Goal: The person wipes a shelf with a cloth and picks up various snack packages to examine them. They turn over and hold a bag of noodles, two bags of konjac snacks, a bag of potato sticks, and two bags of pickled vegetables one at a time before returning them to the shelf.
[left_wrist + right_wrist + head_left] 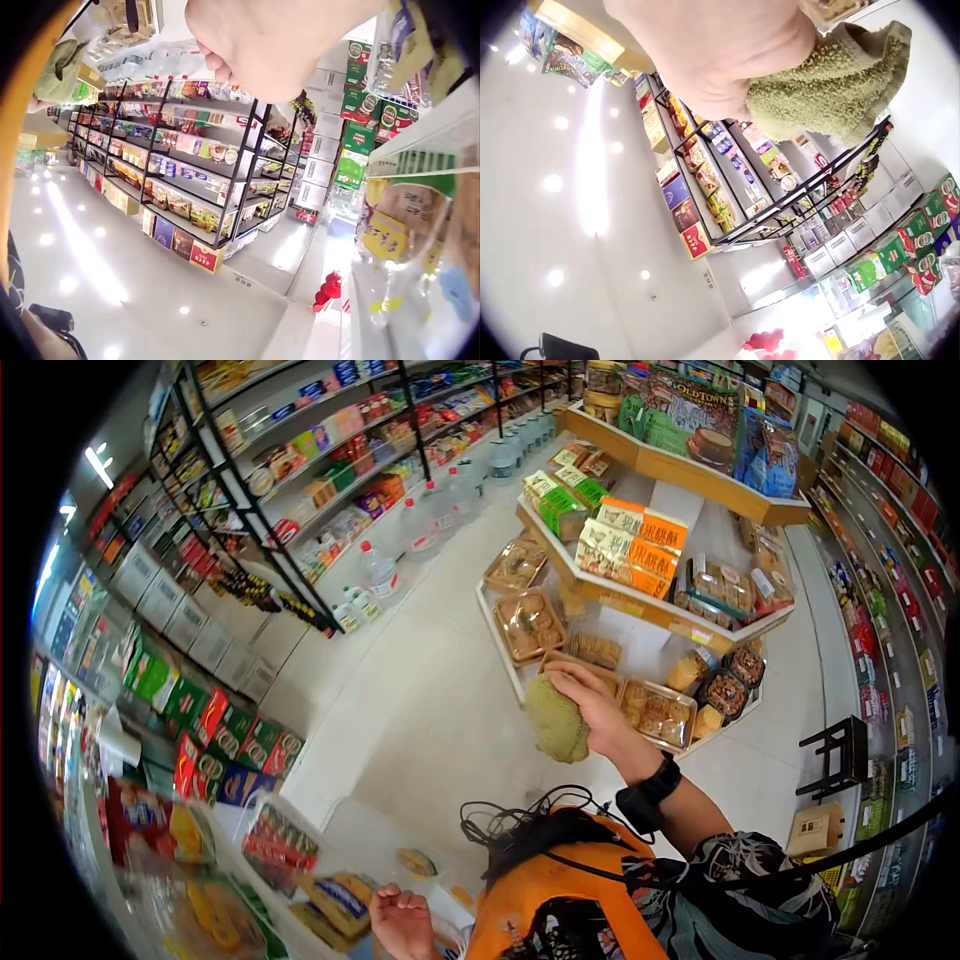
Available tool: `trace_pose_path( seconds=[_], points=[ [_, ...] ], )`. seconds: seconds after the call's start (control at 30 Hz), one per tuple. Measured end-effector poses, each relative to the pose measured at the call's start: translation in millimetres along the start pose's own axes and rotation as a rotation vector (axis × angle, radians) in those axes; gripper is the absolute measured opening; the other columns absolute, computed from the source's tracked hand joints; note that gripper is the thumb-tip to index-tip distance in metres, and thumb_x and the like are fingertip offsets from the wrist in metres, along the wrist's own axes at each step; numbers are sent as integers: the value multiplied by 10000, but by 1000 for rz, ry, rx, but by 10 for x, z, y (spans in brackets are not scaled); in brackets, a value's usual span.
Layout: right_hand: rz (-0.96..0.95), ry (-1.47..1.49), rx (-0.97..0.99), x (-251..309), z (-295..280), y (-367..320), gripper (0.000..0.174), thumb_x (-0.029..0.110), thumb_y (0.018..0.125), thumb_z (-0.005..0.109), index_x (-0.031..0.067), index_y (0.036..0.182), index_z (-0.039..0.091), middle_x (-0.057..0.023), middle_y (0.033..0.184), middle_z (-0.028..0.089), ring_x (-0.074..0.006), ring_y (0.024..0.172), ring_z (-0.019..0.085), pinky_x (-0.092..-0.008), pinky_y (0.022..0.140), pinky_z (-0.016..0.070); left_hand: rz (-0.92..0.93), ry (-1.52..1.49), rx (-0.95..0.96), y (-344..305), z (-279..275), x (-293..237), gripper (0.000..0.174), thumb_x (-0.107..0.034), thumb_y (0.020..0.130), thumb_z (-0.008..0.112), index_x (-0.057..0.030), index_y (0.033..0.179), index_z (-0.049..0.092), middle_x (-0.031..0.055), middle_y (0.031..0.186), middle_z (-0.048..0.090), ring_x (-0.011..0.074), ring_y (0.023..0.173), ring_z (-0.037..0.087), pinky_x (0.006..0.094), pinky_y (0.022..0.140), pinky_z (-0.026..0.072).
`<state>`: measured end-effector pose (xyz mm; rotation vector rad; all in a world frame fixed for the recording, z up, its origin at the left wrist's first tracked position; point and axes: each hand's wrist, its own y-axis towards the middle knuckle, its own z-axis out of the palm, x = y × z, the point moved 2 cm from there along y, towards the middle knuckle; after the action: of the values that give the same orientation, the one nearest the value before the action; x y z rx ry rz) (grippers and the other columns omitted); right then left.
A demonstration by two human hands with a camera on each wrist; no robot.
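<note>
Gripping a green cloth (556,725) between thumb and fingers, the right hand (597,712) is holding it out by the lowest tier of a display stand (640,608), near a clear box of pastries (657,712); whether cloth and tier are touching, I cannot tell. Lower down, the left hand (403,922) is curling its fingers loosely beside yellow packets (340,903)

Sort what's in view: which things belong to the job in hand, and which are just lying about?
In the job:
green cloth, held in the right grip
probably the display stand close to it

Just lying about:
large water bottles
black stool
red-and-green boxes
</note>
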<state>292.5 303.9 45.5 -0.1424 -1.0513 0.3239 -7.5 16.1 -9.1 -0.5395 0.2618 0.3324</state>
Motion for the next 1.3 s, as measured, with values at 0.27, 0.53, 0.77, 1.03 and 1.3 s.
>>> trace_pose_path(
  seconds=[0.27, 0.53, 0.77, 1.03, 1.3],
  points=[
    [-380, -52, -447, 1354, -354, 1835, 322, 211, 869, 652, 93, 1157, 567, -54, 977, 568, -140, 910, 547, -267, 768, 470, -122, 147, 161, 2276, 1881, 150, 173, -194, 955, 448, -77, 898, 563, 4, 875, 587, 119, 641, 440, 270, 608, 404],
    [-701, -328, -1099, 1219, -1464, 2156, 690, 201, 811, 712, 28, 1362, 336, -165, 1275, 421, -220, 1053, 515, -332, 833, 466, -414, 685, 461, 4937, 3397, 787, 184, -218, 936, 516, -85, 1055, 560, 32, 1001, 581, 105, 676, 458, 256, 635, 398],
    [-565, -95, -1258, 1097, -1613, 2160, 654, 171, 859, 670, 23, 1386, 311, -130, 1214, 507, -184, 1013, 541, -298, 792, 472, -707, 1039, 1051, 5295, 5090, 2710, 369, -208, 936, 527, -21, 1252, 495, 99, 1165, 592, 161, 927, 596, 271, 759, 498],
    [-433, -463, -1177, 1187, -1617, 2351, 397, 153, 873, 652, 51, 1220, 489, -62, 1016, 620, -107, 808, 581, -242, 712, 474, -529, 1431, 1371, 4849, 5554, 4537, 518, -205, 882, 604, 30, 1289, 387, 189, 1075, 585, 232, 761, 647, 321, 565, 544],
    [-535, -476, -1563, 1047, -1564, 2540, 633, 202, 825, 698, 26, 1324, 350, -111, 948, 608, -167, 866, 566, -302, 775, 458, 140, 1516, 1512, 5281, 5264, 5603, 223, -46, 776, 624, 52, 930, 497, 175, 711, 617, 314, 607, 625, 360, 526, 497]
  ],
)
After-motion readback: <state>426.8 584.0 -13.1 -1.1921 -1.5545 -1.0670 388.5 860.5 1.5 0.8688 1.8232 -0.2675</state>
